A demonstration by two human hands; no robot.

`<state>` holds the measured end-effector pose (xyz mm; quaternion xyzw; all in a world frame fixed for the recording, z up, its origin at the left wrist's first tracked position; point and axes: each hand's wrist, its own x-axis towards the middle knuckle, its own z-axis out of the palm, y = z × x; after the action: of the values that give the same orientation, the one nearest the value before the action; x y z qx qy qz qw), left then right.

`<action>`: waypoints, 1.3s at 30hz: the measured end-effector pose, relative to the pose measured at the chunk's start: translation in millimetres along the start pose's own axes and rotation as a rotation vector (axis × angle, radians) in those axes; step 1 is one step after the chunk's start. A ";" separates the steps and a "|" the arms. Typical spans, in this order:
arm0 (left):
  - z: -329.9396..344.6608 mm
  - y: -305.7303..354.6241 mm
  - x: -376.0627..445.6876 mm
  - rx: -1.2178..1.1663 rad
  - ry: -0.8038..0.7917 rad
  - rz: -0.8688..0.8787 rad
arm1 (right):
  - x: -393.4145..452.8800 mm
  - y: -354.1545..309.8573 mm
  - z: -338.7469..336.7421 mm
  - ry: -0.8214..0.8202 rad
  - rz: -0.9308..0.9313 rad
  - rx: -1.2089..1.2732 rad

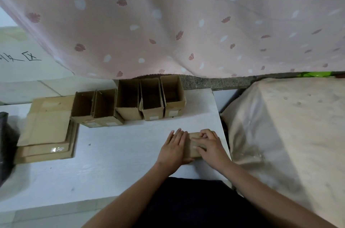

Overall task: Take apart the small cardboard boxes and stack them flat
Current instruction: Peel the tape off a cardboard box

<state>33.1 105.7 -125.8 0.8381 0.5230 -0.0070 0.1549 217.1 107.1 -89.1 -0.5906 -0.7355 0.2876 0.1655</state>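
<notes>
A small brown cardboard box (192,148) lies on the white table (115,153) near its right edge. My left hand (172,150) rests flat against the box's left side and holds it. My right hand (208,144) grips its top and right side with curled fingers. Most of the box is hidden under both hands. Behind it, several open small cardboard boxes (128,102) stand upright in a row at the table's far edge. A stack of flattened cardboard (46,128) lies at the far left of the table.
A pink leaf-patterned curtain (168,22) hangs over the back. A cloth-covered surface (285,125) stands right of the table. A dark object (4,145) sits at the left edge. The table's front edge runs close to my body.
</notes>
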 end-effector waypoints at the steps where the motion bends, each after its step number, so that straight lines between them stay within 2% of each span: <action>1: 0.0 0.4 -0.6 -0.004 -0.001 -0.006 | -0.8 0.4 0.4 -0.003 -0.005 0.000; 7: -1.8 3.4 -2.8 -0.008 -0.014 -0.028 | -7.6 4.1 4.4 0.041 0.017 0.029; 12: -3.3 4.9 -2.3 -0.029 -0.027 -0.080 | -9.4 4.8 4.3 0.188 0.182 0.085; 19: -3.5 8.0 -2.9 -0.036 -0.037 -0.074 | 1.0 -10.9 11.6 0.040 0.299 -0.040; 23: -4.3 6.3 -4.8 -0.032 -0.032 -0.079 | 2.9 -5.9 9.0 0.128 0.318 0.103; 27: -4.5 6.6 -4.1 -0.038 -0.034 -0.080 | -1.3 -4.0 4.8 0.162 0.311 0.130; 32: -3.8 7.2 -2.6 -0.035 -0.045 -0.079 | -3.2 -4.9 -4.1 0.174 0.322 0.082; 39: -3.1 7.9 -3.1 -0.014 -0.057 -0.079 | -2.7 -14.0 -7.2 0.097 0.291 -0.174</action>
<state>38.2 100.7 -120.3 0.8152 0.5510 -0.0332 0.1752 211.1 104.2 -74.6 -0.7161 -0.6556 0.2151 0.1058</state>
